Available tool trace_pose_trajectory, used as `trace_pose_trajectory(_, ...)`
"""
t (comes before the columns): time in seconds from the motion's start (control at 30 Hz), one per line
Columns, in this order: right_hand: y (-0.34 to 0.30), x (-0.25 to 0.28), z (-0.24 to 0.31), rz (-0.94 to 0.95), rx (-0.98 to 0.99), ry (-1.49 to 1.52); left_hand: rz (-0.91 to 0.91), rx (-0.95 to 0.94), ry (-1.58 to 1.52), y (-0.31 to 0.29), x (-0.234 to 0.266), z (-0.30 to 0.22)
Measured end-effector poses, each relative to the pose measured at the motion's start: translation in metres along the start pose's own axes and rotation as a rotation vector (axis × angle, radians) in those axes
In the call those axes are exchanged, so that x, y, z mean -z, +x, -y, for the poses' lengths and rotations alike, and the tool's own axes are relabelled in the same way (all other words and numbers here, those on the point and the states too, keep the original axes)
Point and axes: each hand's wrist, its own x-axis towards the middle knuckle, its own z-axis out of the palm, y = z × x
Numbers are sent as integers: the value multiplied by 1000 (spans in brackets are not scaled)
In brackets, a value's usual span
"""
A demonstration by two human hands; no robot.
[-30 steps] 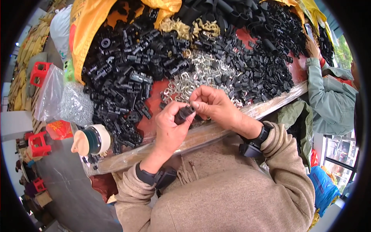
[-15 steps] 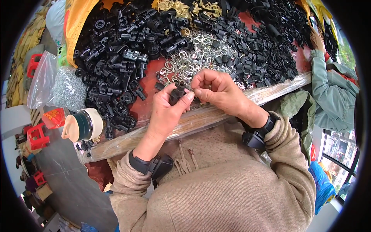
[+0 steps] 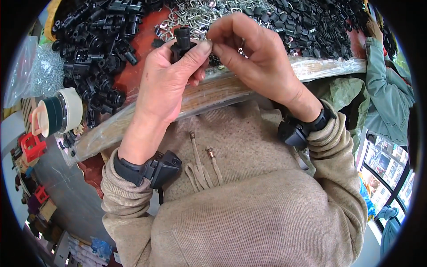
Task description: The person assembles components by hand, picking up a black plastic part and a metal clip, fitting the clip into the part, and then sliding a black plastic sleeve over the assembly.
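Note:
My left hand (image 3: 167, 82) is closed round a black plastic pipe fitting (image 3: 182, 39), whose round end points up between thumb and fingers. Close beside it, my right hand (image 3: 262, 58) has thumb and fingertips pinched near the left thumb tip; whatever they hold is too small or hidden to name. A bit of shiny metal (image 3: 240, 52) shows in the gap of the right fingers, but I cannot tell whether it is held. Beyond the hands lies a heap of bent silver metal clips (image 3: 195, 13). Many black plastic fittings (image 3: 95, 58) are piled to the left.
Small black plastic pieces (image 3: 307, 26) are heaped at the right on the red tabletop (image 3: 133, 73). A plastic-wrapped wooden edge (image 3: 213, 91) runs before me. At left stand a cream-and-green jug (image 3: 58, 112) and a bag of small metal parts (image 3: 46, 66). Another person's sleeve (image 3: 384, 89) is at far right.
The view has tilted and come closer, so both hands look larger and higher. The fitting in my left hand now stands more upright. My right fingertips stay pinched next to it.

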Motion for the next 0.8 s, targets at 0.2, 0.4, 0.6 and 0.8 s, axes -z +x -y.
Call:
trace_pose_trajectory(0.2,-7,-5,-3,-29,-80,290,-23,-99,32,-6,-4,3)
trace_pose_trajectory(0.4,-33,12,5,26,-106,215,-35,-106,18,-11,2,3)
trace_pose_trajectory(0.6,-66,31,6,722,-36,322,-58,-130,29,-11,13,3)
trace_pose_trajectory(0.8,-86,7,-36,807,-317,325,-101,-121,-19,-12,16,1)
